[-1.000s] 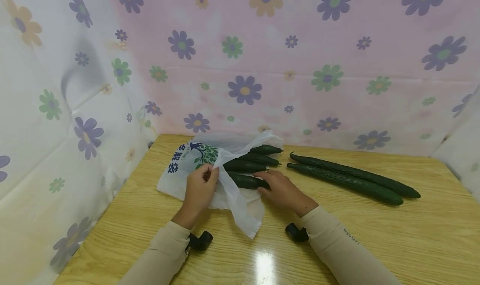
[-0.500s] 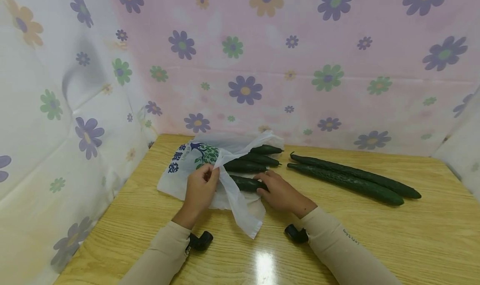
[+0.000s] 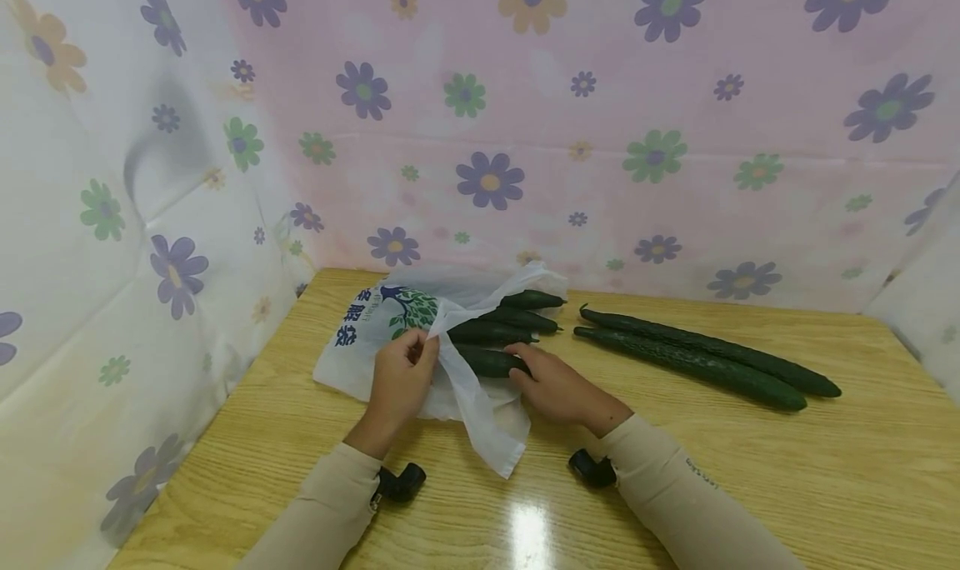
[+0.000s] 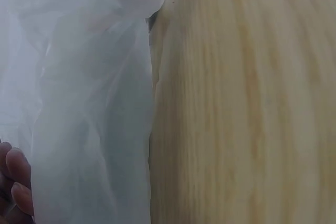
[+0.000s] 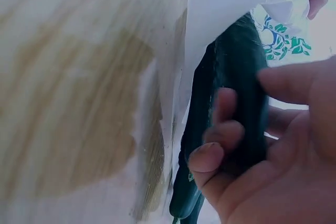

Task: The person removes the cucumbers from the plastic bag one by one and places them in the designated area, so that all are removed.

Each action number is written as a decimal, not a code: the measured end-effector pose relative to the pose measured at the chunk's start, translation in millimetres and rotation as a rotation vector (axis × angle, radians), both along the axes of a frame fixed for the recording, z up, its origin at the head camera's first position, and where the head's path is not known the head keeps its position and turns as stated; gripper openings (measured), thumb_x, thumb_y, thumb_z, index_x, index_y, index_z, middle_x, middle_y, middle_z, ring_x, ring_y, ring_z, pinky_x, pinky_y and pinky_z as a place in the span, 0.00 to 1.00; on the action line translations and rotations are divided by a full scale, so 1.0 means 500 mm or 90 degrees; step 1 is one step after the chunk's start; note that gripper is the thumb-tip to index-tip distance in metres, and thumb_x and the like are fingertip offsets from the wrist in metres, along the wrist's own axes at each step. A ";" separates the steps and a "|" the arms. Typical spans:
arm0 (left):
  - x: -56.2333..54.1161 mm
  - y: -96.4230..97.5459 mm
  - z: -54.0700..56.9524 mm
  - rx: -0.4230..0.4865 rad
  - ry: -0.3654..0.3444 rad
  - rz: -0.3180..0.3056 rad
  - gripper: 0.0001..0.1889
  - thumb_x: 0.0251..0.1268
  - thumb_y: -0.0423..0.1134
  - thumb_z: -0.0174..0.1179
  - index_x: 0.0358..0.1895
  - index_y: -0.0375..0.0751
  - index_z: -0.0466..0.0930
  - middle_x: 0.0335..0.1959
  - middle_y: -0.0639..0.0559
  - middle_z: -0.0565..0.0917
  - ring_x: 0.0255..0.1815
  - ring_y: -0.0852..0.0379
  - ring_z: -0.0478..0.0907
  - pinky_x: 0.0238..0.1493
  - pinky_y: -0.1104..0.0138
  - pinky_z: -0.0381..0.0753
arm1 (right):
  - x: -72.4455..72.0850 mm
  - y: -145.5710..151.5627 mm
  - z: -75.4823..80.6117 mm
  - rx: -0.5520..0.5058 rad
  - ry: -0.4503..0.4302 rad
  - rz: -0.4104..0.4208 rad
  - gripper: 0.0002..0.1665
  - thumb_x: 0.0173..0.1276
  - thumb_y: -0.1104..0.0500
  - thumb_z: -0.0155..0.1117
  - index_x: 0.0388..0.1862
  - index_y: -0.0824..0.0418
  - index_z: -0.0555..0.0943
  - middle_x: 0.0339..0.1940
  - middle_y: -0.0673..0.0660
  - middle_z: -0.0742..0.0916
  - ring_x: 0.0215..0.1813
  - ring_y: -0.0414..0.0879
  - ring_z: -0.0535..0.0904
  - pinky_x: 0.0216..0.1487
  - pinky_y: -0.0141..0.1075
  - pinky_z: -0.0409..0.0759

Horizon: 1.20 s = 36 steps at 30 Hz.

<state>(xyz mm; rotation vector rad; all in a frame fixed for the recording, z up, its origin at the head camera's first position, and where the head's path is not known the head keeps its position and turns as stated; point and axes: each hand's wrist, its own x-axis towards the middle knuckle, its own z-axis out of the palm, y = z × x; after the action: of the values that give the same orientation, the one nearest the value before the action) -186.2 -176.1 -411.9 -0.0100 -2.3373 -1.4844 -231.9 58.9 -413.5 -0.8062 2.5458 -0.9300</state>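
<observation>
Toward the far left corner of the tabletop (image 3: 750,487), white plastic bag (image 3: 348,366) lying flat, mouth facing the right edge, blue lettering and a tree print (image 3: 414,310) on top. Left hand (image 3: 401,376) pinches the bag's rim at the mouth, thumb against fingers. A loose strip of the bag, the handle (image 3: 483,428), hangs from there toward the near edge.

Right hand (image 3: 558,387) grips the exposed end of the nearest cucumber (image 3: 487,363), thumb and fingers on opposite sides; right wrist view shows the hold close up. That cucumber's other end is inside the bag. Three more cucumbers (image 3: 491,332) stick partly out of the mouth, side by side, between it and the far edge, tips toward the right edge.

Right of the bag, apart from it, two long cucumbers (image 3: 686,363) lie on the wood close together, slanting from near the far edge toward the right edge.

Beige sleeves (image 3: 322,503) reach in over the near edge, a black wrist device (image 3: 405,480) at each. Flowered cloth (image 3: 525,95) stands behind the far edge and along the left. Left wrist view: mostly bag film and wood grain, fingertips only partly visible.
</observation>
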 end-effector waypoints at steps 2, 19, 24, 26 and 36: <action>0.000 0.000 -0.001 0.001 -0.001 -0.002 0.11 0.75 0.40 0.55 0.32 0.41 0.80 0.23 0.48 0.77 0.22 0.53 0.73 0.23 0.70 0.72 | 0.001 -0.002 0.002 -0.010 -0.001 -0.005 0.28 0.82 0.52 0.45 0.77 0.59 0.62 0.75 0.61 0.71 0.74 0.57 0.69 0.70 0.56 0.70; -0.002 0.006 0.001 -0.005 0.008 0.003 0.12 0.75 0.40 0.56 0.30 0.41 0.79 0.23 0.48 0.76 0.23 0.55 0.71 0.23 0.71 0.70 | 0.011 -0.010 -0.010 -0.034 -0.041 -0.136 0.40 0.71 0.36 0.58 0.73 0.59 0.69 0.74 0.61 0.73 0.74 0.60 0.68 0.69 0.57 0.70; -0.003 0.005 0.000 0.002 0.008 0.002 0.12 0.75 0.40 0.55 0.30 0.41 0.79 0.23 0.48 0.76 0.23 0.54 0.71 0.23 0.71 0.70 | 0.009 -0.007 -0.011 -0.055 -0.031 -0.121 0.38 0.74 0.38 0.55 0.72 0.61 0.70 0.72 0.62 0.74 0.74 0.60 0.70 0.69 0.57 0.71; -0.003 0.005 0.000 0.001 0.013 0.003 0.12 0.75 0.40 0.55 0.30 0.41 0.79 0.23 0.48 0.76 0.22 0.54 0.71 0.22 0.71 0.70 | 0.008 -0.006 -0.012 -0.060 -0.025 -0.117 0.38 0.74 0.38 0.55 0.72 0.61 0.70 0.72 0.62 0.74 0.73 0.60 0.70 0.69 0.57 0.71; -0.001 -0.001 -0.002 0.002 0.029 0.009 0.13 0.75 0.39 0.55 0.29 0.40 0.78 0.21 0.48 0.76 0.21 0.55 0.72 0.22 0.70 0.71 | 0.014 0.017 -0.011 -0.070 -0.004 -0.120 0.38 0.75 0.38 0.55 0.72 0.61 0.70 0.73 0.63 0.73 0.74 0.62 0.68 0.70 0.59 0.69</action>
<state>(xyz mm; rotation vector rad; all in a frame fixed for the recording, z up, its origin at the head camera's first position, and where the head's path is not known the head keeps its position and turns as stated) -186.7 -176.5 -412.9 -0.0249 -2.2942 -1.4662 -224.7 67.3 -419.1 -0.5973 2.6183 -1.1377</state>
